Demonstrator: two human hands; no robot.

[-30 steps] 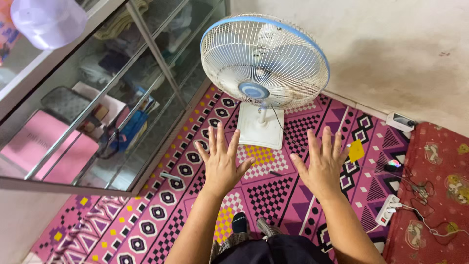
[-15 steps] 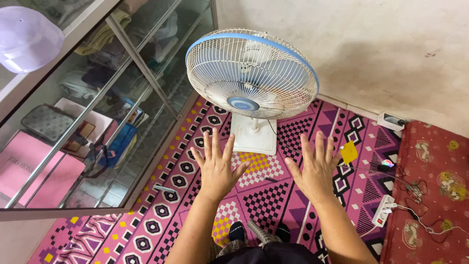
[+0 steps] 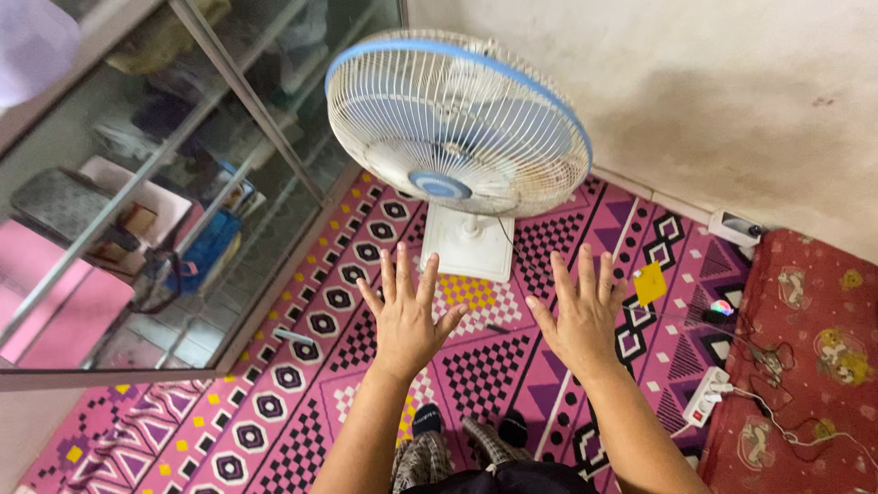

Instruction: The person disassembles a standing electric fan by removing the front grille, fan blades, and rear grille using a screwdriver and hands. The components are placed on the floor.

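Pink patterned mat (image 3: 302,402) underfoot, and both hands, left hand (image 3: 408,316) and right hand (image 3: 576,320), hover fingers spread, grips released, holding nothing, just short of the white fan (image 3: 457,137) standing ahead.

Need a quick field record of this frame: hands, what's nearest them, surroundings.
left hand: left hand open, fingers spread, palm down, holds nothing
right hand: right hand open, fingers spread, holds nothing
nearest thing: white fan with a blue rim, standing on the floor ahead of both hands, untouched
floor: pink patterned mat
left side: glass cabinet with stored items inside
right side: red cloth, white power strip with cables, yellow tag
back: pale wall
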